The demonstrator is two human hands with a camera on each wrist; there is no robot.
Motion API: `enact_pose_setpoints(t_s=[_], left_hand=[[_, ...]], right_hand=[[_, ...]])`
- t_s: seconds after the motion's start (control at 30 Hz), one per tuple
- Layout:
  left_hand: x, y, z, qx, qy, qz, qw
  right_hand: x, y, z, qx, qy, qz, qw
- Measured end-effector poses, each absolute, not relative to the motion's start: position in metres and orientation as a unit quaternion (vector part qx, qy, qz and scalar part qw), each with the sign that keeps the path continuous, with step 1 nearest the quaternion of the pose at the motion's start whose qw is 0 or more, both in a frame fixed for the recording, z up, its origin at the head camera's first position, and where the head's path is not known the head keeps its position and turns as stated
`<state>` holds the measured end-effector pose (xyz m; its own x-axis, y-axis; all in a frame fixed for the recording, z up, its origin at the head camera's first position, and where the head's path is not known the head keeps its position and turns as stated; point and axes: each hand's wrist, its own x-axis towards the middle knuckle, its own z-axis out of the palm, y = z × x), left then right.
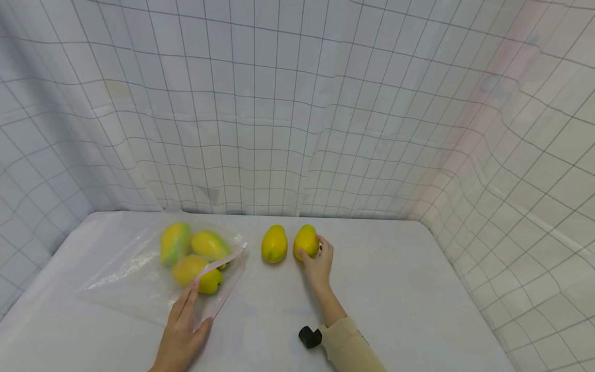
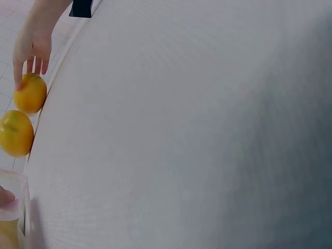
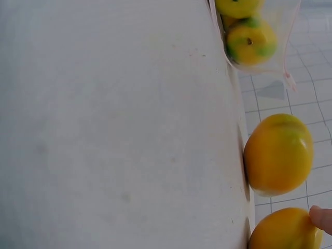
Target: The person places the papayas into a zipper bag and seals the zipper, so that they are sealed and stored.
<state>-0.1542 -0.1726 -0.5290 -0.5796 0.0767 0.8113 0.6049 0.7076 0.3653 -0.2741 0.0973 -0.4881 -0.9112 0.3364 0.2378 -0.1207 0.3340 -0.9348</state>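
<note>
My right hand grips a yellow mango, thumb on its near side and fingers round its right side. Just left of it, a second yellow mango lies on the white table. At the left lies a clear plastic bag with a pink strip along its mouth. Several yellow-green mangoes are inside it. My left hand rests at the bag's mouth, its fingers fairly straight and touching the upper edge, its thumb apart by the lower edge. In the left wrist view, a fingertip shows at the bag's edge.
A small black object sits by the right sleeve cuff. White sheeting with a grid pattern hangs behind the table and along both sides. The table's far edge runs close behind the mangoes.
</note>
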Motion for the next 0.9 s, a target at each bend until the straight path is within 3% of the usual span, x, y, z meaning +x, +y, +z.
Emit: enact_pose_setpoints(t_s=[0.33, 0.9], left_hand=[[-0.1535, -0.1732, -0.5296, -0.208, -0.828, -0.325, 0.406], [-0.153, -0.1721, -0.5279, -0.206, -0.83, -0.322, 0.406]], right_hand=[[-0.2759, 0.0996, -0.4935, -0.076, -0.796, 0.578, 0.16], [-0.2792, 0.1015, -0.4981, -0.096, -0.793, 0.585, 0.142]])
